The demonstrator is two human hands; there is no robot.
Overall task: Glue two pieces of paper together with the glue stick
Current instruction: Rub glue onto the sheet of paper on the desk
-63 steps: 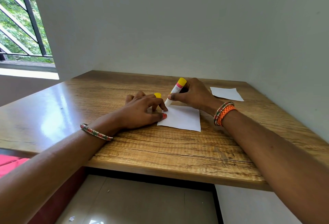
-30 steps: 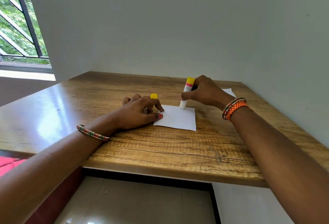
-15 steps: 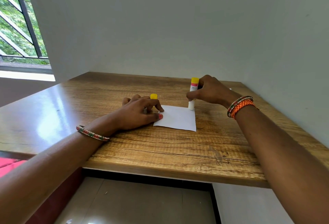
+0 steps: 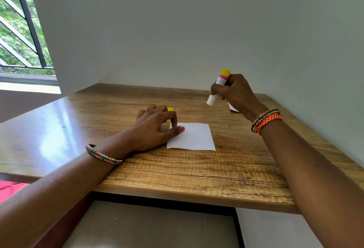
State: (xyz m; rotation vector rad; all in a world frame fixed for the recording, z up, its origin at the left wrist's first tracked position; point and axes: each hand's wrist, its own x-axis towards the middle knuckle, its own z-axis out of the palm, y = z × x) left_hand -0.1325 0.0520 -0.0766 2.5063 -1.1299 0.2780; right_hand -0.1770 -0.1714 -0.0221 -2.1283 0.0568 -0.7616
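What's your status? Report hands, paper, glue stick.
Left hand pins paper flat on table. Right hand grips glue stick, lifted clear. Second paper mostly hidden behind right hand.

Right hand (image 4: 234,92) raised, left hand (image 4: 155,127) flat

Wooden table (image 4: 177,172), set in a wall corner; white paper sheet (image 4: 194,137) lying flat mid-top (second sheet (image 4: 232,107) farther right, mostly hidden).

No readable text, brand, number or sign to be made out anywhere, a pink and white label seen on the glue stick (image 4: 219,86) right of centre, its print too small and blurred to be read
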